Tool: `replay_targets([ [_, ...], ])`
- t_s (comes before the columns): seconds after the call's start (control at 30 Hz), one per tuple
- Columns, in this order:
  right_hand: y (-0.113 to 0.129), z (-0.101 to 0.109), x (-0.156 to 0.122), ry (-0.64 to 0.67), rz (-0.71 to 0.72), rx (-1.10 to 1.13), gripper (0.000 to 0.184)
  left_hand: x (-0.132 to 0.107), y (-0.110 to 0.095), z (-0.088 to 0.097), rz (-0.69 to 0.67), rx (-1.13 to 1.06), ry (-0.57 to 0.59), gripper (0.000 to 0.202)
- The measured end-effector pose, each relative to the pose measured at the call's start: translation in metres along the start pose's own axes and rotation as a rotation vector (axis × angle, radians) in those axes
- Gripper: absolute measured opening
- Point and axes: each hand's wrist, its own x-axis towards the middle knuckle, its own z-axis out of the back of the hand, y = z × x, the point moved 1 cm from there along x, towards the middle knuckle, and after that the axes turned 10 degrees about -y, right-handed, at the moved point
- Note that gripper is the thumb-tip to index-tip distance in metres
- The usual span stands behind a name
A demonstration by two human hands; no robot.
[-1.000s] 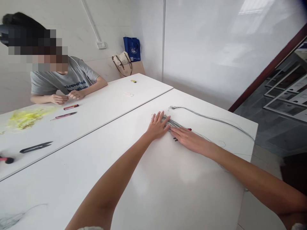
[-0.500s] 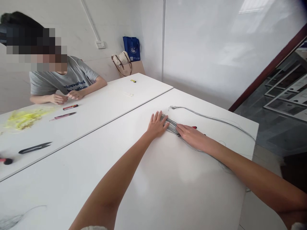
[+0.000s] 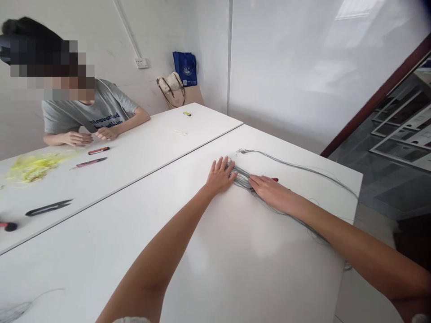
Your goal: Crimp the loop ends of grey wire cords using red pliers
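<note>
My left hand (image 3: 219, 176) lies flat with spread fingers on one end of a bundle of thin grey strands (image 3: 241, 176). Small curled tips poke out past its fingertips. Further right, my right hand (image 3: 268, 192) has its fingers pressed together over the same bundle; the thumb is hidden. From behind this hand shows the red end (image 3: 275, 179) of a tool, mostly covered. The strands trail under my right forearm towards the table edge. Beyond, a second strand bundle (image 3: 289, 162) with small hook-like ends lies stretched across the table.
Across the seam sits a person in a grey shirt, hands over the table (image 3: 134, 251). On that side are yellow strands (image 3: 35, 166), a red cutter (image 3: 98, 150), a pink-handled tool (image 3: 90, 163), black snips (image 3: 49, 207) and a yellow cutter (image 3: 187, 114). Loose grey strands (image 3: 15, 309) lie lower left.
My right hand has shifted very slightly to the right along the strands. My left hand stays in place. The other person's hands have moved slightly apart.
</note>
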Motion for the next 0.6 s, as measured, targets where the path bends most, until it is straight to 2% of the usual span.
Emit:
replay_targets([
  [0.1, 0.004, 0.004, -0.001, -0.032, 0.005, -0.022, 0.055, -0.003, 0.001, 0.003, 0.003, -0.003, -0.024, 0.065],
  [0.2, 0.013, 0.004, 0.008, -0.075, 0.067, -0.055, 0.062, -0.008, 0.001, 0.006, -0.025, -0.007, -0.031, 0.063],
  [0.37, 0.020, -0.005, 0.020, -0.066, 0.131, -0.078, 0.060, -0.007, 0.002, 0.006, -0.048, 0.004, 0.018, 0.061],
  [0.6, 0.010, -0.005, -0.005, -0.033, 0.090, 0.015, 0.061, -0.001, 0.009, 0.002, -0.023, -0.008, 0.033, 0.064],
])
